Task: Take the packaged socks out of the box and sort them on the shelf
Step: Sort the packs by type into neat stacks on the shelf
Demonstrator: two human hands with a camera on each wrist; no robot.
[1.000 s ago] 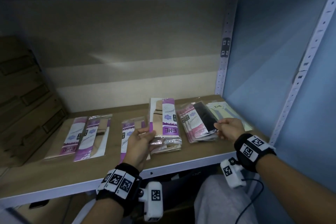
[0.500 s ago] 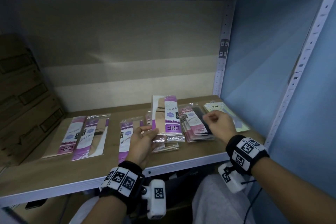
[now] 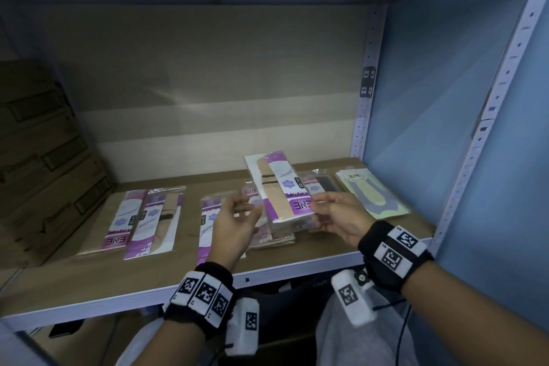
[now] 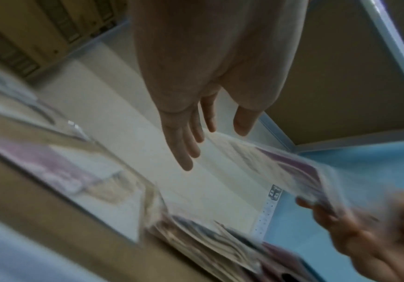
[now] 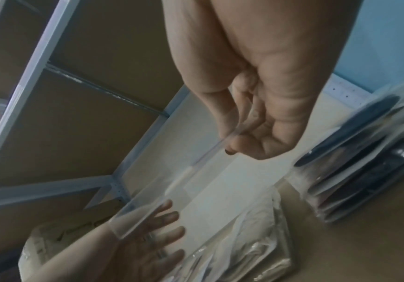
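Observation:
My right hand point(image 3: 319, 207) pinches the near end of a clear sock pack point(image 3: 282, 187) with beige socks and a purple ENE band, holding it tilted above a stack of like packs point(image 3: 276, 239) on the wooden shelf point(image 3: 267, 266). In the right wrist view my right hand point(image 5: 232, 145) has thumb and fingers closed on the pack's clear edge point(image 5: 196, 181). My left hand point(image 3: 248, 208) is spread with straight fingers beside the pack's left edge; whether it touches is unclear. The left wrist view shows my left hand point(image 4: 210, 137) empty, with the pack point(image 4: 280, 164) just past the fingertips.
Two purple ENE packs point(image 3: 142, 217) lie at the shelf's left and another point(image 3: 208, 217) under my left hand. A pink and black pile point(image 3: 323, 184) and a yellow-green ENE pack point(image 3: 371, 193) lie at the right, near the blue side panel point(image 3: 430, 98). Cardboard boxes point(image 3: 38, 157) stand at the far left.
My right hand left the pink and black pile, moved left and took hold of the beige and purple pack. My left hand, which held that pack, has let go and spread.

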